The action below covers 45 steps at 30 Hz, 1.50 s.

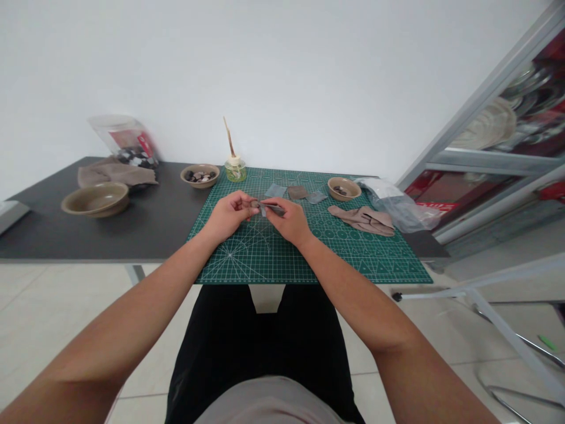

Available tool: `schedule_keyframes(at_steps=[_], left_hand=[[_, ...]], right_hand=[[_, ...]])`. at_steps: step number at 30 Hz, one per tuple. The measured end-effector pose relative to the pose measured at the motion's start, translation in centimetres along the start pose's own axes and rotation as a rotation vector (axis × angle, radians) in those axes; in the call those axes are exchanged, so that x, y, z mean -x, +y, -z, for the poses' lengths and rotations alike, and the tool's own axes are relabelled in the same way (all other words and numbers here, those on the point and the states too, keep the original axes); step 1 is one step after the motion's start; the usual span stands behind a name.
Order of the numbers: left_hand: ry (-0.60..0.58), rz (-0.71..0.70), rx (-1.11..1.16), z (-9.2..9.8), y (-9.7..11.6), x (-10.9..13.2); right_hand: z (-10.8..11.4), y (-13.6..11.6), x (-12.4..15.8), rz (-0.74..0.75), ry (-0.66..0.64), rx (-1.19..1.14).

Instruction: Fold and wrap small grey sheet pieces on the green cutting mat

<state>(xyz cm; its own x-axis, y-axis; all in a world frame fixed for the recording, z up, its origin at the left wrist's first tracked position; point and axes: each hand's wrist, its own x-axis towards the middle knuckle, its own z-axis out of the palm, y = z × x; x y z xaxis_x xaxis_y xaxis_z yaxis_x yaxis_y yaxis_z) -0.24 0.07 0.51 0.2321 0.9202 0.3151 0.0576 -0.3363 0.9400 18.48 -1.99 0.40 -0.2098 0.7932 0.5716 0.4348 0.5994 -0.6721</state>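
Over the green cutting mat (247, 259), my left hand (230, 215) pinches a small brownish stone (255, 204) between thumb and fingers. My right hand (290, 220) is closed on a folded grey piece of sandpaper (263, 211), which meets the stone's right side. Just beyond my hands lie a blue-grey sheet (275, 190), a brown-grey sheet (297, 192) and another blue-grey sheet (316, 197), all looking like sandpaper. A small bowl (200, 184) with dark and pale stones stands to the left. To the right, another bowl (345, 195) holds a few dark stones.
A crumpled brown cloth (364, 220) and a clear plastic bag (397, 203) lie at the right. By the wall stands a glass bottle (235, 171) with a stick. Leftward are a larger bowl (96, 207), another cloth (115, 172) and a clear container (126, 141) of stones.
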Motion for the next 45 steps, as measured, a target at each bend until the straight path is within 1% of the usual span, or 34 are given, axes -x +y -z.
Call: schedule_keyframes(at_steps=[5, 10, 14, 20, 24, 27, 31, 37, 42, 45], left_hand=[[-0.013, 0.016, -0.120, 0.13, -0.26, -0.02], [-0.042, 0.032, -0.226, -0.04, 0.26, 0.14], [-0.068, 0.032, -0.225, 0.01, 0.14, 0.13], [-0.089, 0.032, -0.275, 0.26, -0.22, 0.08], [-0.098, 0.042, -0.240, 0.18, -0.02, 0.15], [-0.091, 0.046, -0.220, 0.09, 0.16, 0.21], [-0.072, 0.039, -0.205, 0.11, 0.09, 0.19], [-0.096, 0.054, -0.168, 0.11, 0.03, 0.16], [-0.117, 0.045, -0.179, 0.21, -0.10, 0.21], [-0.108, 0.023, -0.195, 0.31, -0.18, 0.24]], right_hand=[[-0.06, 0.65, -0.18, -0.115, -0.018, -0.083], [-0.04, 1.00, -0.37, -0.164, -0.039, -0.127], [-0.03, 1.07, -0.43, -0.196, -0.070, -0.166], [-0.04, 1.00, -0.51, -0.241, -0.071, -0.217], [0.08, 0.70, -0.51, -0.244, -0.046, -0.175], [0.08, 0.53, -0.40, -0.217, -0.029, -0.159], [-0.12, 0.64, -0.29, -0.156, -0.077, -0.255], [-0.17, 0.82, -0.35, -0.209, -0.091, -0.290], [-0.10, 0.51, -0.35, -0.215, -0.072, -0.312], [-0.17, 0.52, -0.33, -0.214, -0.066, -0.306]])
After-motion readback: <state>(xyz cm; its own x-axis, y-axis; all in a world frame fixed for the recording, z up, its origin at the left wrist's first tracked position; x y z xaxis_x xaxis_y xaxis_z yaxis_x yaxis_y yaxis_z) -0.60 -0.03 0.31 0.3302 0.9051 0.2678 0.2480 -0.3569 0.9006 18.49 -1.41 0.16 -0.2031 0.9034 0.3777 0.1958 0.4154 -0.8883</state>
